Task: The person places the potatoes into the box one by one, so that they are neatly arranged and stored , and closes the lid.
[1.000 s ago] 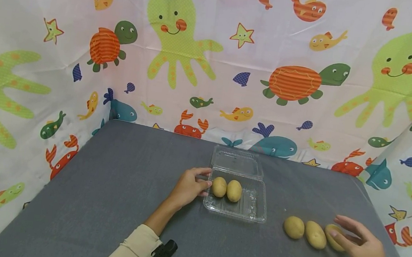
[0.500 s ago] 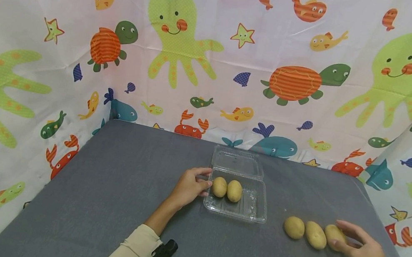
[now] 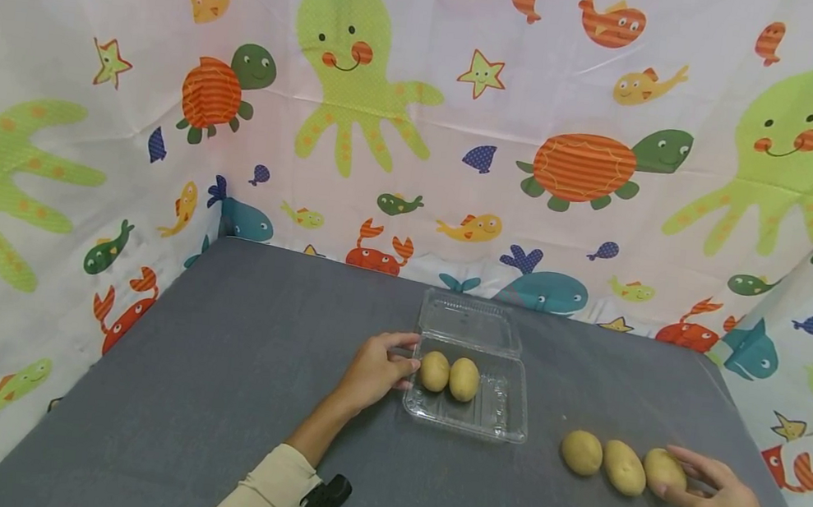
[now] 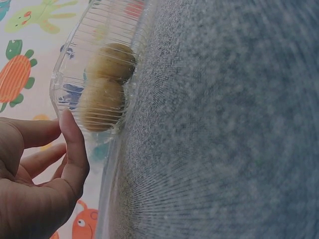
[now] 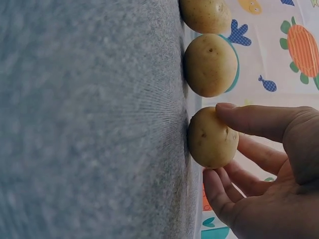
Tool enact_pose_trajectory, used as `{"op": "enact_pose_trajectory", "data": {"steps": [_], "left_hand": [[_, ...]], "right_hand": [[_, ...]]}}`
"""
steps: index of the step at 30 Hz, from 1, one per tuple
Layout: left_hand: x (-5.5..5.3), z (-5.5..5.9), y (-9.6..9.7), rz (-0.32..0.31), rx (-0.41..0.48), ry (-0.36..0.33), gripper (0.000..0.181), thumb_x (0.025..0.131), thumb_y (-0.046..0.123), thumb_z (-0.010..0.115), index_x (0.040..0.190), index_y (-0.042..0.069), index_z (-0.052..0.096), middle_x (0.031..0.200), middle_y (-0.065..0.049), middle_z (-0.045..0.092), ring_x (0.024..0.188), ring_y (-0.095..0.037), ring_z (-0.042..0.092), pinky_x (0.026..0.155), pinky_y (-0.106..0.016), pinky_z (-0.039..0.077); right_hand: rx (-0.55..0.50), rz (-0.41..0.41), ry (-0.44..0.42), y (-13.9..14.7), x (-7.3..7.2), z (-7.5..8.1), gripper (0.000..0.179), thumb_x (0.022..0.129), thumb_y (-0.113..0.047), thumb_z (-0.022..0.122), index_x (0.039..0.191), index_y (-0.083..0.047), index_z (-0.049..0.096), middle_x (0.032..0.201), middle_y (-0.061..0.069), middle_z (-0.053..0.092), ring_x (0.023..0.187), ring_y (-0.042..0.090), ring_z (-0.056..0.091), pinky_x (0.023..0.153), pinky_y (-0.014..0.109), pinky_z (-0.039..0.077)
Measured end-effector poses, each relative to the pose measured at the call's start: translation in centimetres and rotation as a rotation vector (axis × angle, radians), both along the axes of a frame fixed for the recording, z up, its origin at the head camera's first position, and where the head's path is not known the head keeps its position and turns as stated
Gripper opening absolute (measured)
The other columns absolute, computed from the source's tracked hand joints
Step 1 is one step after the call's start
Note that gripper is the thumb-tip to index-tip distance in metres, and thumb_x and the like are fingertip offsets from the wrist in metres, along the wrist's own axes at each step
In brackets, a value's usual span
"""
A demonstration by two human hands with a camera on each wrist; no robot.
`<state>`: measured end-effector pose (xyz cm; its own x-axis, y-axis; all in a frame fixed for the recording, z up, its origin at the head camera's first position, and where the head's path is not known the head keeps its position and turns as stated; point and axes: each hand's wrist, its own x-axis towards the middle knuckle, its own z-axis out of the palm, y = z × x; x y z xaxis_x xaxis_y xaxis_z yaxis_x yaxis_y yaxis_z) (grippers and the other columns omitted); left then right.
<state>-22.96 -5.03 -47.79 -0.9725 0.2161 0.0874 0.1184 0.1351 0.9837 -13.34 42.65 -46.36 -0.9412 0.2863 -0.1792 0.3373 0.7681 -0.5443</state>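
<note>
1. From where I'm standing, R hand (image 3: pixel 730 502) has its grip round the right-end spud (image 3: pixel 665 469), thumb on one side & fingertips on the other; spud looks to be down on the bench (image 3: pixel 256 337), at the right of a row of three
2. L hand (image 3: pixel 373 370) pinches the left wall of the clear box (image 3: pixel 503 397); its lid (image 3: pixel 469 324) is folded back on the far side, w/ left box spud (image 3: pixel 434 371) & right box spud (image 3: pixel 463 379) side by side in the left half
3. Main risk IMO: it's a fingertip hold on smth round, so a weak or lopsided squeeze could let the spud slip & roll
4. Middle spud (image 3: pixel 624 468) is just beside it, so a tug leftward could knock it, poss into the left-end spud (image 3: pixel 581 453) too
5. Box looks thin & light: too hard a pinch might bend the wall, a jerk might slide it or roll both box spuds into the bare right half
6. Vs 1 s ago: R hand was higher, fingers looser over the spud; now lower, closed on its sides
7. L hand, box & contents: no real change, just a slight shift of the whole view
</note>
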Motion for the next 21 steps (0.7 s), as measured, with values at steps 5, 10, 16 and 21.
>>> {"op": "enact_pose_trajectory", "data": {"steps": [5, 10, 16, 21], "left_hand": [[-0.07, -0.12, 0.0, -0.006, 0.005, 0.005, 0.045, 0.102, 0.002, 0.069, 0.146, -0.001, 0.061, 0.137, -0.023, 0.063, 0.097, -0.023, 0.073, 0.072, -0.031, 0.068], [-0.07, -0.05, 0.01, -0.001, 0.005, 0.001, 0.045, 0.101, 0.002, 0.069, 0.146, -0.001, 0.062, 0.137, -0.023, 0.063, 0.096, -0.023, 0.073, 0.073, -0.034, 0.068], [0.01, 0.05, 0.01, 0.0, -0.005, -0.006, 0.046, 0.101, 0.002, 0.069, 0.146, 0.0, 0.061, 0.137, -0.021, 0.063, 0.095, -0.02, 0.072, 0.072, -0.032, 0.068], [0.13, 0.17, 0.01, -0.001, 0.008, -0.004, 0.046, 0.102, 0.002, 0.069, 0.146, -0.001, 0.061, 0.138, -0.024, 0.062, 0.096, -0.022, 0.072, 0.073, -0.034, 0.068]], "right_hand": [[-0.014, -0.036, -0.064, 0.05, 0.01, -0.14, 0.085, 0.084, -0.033, 0.092, 0.146, 0.009, 0.051, 0.149, 0.042, 0.044, 0.134, 0.062, 0.039, 0.101, 0.079, 0.042], [-0.038, -0.059, -0.067, 0.08, -0.14, -0.36, 0.088, 0.084, -0.033, 0.092, 0.148, 0.009, 0.048, 0.15, 0.041, 0.044, 0.135, 0.061, 0.039, 0.106, 0.081, 0.036], [-0.046, -0.06, -0.068, 0.18, -0.16, -0.65, 0.09, 0.084, -0.031, 0.092, 0.149, 0.009, 0.045, 0.152, 0.042, 0.04, 0.135, 0.061, 0.038, 0.108, 0.082, 0.033], [-0.032, -0.042, -0.065, 0.11, -0.06, -0.58, 0.092, 0.083, -0.031, 0.093, 0.15, 0.009, 0.043, 0.152, 0.043, 0.039, 0.135, 0.063, 0.038, 0.107, 0.081, 0.035]]}}
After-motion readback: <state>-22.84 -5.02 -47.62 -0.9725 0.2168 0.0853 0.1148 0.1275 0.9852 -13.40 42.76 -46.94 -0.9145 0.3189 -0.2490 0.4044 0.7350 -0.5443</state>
